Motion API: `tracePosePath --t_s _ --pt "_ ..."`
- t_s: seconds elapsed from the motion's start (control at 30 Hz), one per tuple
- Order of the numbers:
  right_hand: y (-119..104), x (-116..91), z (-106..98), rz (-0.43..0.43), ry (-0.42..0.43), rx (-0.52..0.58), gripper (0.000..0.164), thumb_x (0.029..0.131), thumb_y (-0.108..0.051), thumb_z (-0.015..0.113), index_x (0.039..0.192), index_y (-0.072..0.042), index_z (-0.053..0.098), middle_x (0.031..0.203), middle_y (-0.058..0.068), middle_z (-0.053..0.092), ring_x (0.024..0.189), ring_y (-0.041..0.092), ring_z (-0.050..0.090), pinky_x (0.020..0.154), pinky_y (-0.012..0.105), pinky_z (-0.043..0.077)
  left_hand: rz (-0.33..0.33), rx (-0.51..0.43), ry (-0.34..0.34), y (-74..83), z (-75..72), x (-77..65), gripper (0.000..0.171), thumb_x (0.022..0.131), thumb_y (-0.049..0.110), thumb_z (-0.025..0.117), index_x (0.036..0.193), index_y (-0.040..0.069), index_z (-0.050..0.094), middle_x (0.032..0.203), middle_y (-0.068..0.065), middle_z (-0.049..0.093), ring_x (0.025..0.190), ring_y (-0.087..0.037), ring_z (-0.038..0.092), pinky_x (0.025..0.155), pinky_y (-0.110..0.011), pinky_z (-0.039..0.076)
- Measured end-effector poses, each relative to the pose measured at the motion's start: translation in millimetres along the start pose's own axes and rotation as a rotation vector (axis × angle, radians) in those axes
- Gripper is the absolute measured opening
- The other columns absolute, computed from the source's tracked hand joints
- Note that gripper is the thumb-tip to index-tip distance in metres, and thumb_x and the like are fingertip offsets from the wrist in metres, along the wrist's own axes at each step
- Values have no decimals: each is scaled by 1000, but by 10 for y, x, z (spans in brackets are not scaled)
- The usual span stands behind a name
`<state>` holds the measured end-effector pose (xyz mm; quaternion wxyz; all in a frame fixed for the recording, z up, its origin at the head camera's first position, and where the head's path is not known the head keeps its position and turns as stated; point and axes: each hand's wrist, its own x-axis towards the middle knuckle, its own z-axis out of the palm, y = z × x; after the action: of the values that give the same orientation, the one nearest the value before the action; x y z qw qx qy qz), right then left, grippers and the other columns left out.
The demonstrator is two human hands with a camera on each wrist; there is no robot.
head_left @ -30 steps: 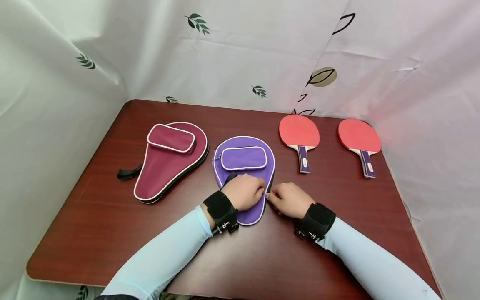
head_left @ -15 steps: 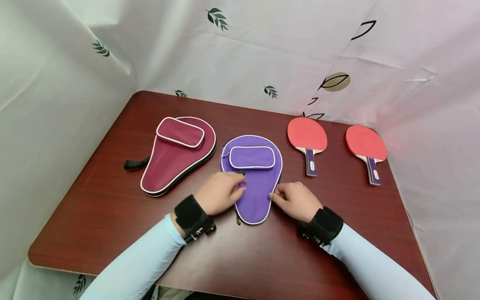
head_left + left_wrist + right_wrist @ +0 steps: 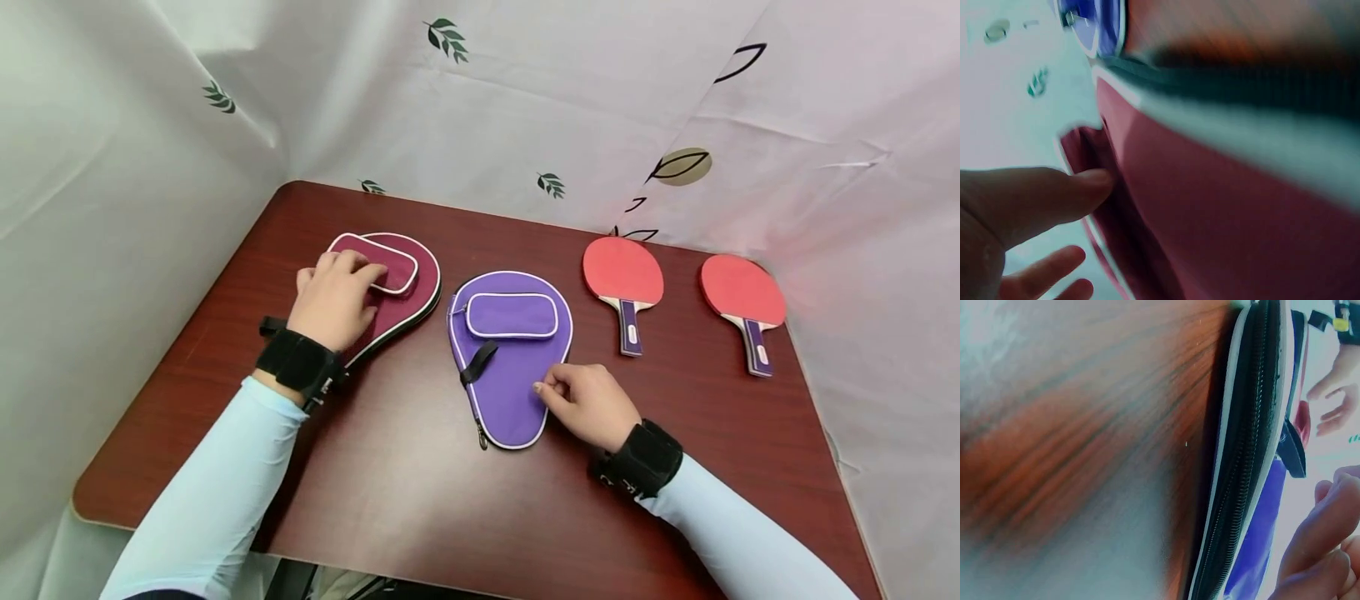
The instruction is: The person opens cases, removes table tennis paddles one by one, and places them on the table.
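My left hand (image 3: pixel 333 302) is over the maroon paddle case (image 3: pixel 422 279), its fingers spread across the small front pocket. In the left wrist view the thumb (image 3: pixel 1088 187) lies at the pocket's side (image 3: pixel 1125 231); the fingertips stand apart from it. At the middle of the table lies the purple paddle case (image 3: pixel 513 408), zip closed along the edge seen in the right wrist view, with a black strap (image 3: pixel 478 363) across it. Beside its right edge my right hand (image 3: pixel 592 402) hovers, fingers loosely bent and nothing visible between them. The left hand hides part of the maroon case.
Two red table tennis paddles, one (image 3: pixel 624 271) nearer and one (image 3: pixel 742 290) farther right, lie at the back right of the brown table (image 3: pixel 420 500). A white patterned curtain (image 3: pixel 480 108) surrounds the table's back and sides.
My left hand has left the purple case and its strap and moved left and back to the maroon case. The right hand has stayed by the purple case's right edge. The head view has shifted slightly.
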<state>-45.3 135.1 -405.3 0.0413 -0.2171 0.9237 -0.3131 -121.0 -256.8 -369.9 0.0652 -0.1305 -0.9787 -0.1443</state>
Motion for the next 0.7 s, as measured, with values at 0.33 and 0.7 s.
tracePosePath --t_s 0.33,0.7 --pt "87 -35 30 -11 -5 49 23 103 -20 79 81 -24 72 68 -16 54 57 4 48 56 27 42 -42 -61 -274 -281 -74 435 91 87 20 87 168 19 45 180 -19 19 166 -47 6 113 -93 4" --pt "164 -97 84 -56 -15 102 23 102 -20 80 82 -27 70 68 -19 54 56 0 47 54 24 41 -22 -111 -359 -346 15 669 84 86 23 84 163 18 50 171 -20 37 161 -49 16 106 -90 30"
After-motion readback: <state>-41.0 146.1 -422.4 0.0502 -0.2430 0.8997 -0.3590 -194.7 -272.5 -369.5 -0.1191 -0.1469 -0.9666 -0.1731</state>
